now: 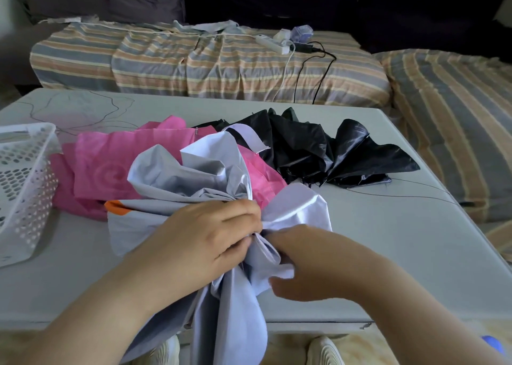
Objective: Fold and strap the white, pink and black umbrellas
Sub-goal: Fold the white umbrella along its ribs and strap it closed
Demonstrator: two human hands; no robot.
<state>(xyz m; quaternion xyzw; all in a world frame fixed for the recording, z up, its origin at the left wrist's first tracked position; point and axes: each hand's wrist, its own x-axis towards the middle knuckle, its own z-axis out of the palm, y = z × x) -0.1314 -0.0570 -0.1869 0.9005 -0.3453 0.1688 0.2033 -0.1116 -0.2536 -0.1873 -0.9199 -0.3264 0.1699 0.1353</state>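
The white umbrella [194, 176] lies loose and crumpled at the front middle of the table, its cloth hanging over the near edge. My left hand [202, 240] grips the bunched cloth at its middle. My right hand [302, 265] pinches a fold of the same cloth just to the right. A white strap [249, 139] sticks up from the umbrella's far side. Behind it on the left the pink umbrella [110, 168] lies spread flat. The black umbrella [318, 148] lies unfolded at the back right.
A white perforated plastic basket [22, 187] stands at the table's left edge. The grey table [388, 240] has bare surface on the right. Beyond it lies striped bedding [210, 63] with a power strip [273, 43] and cables.
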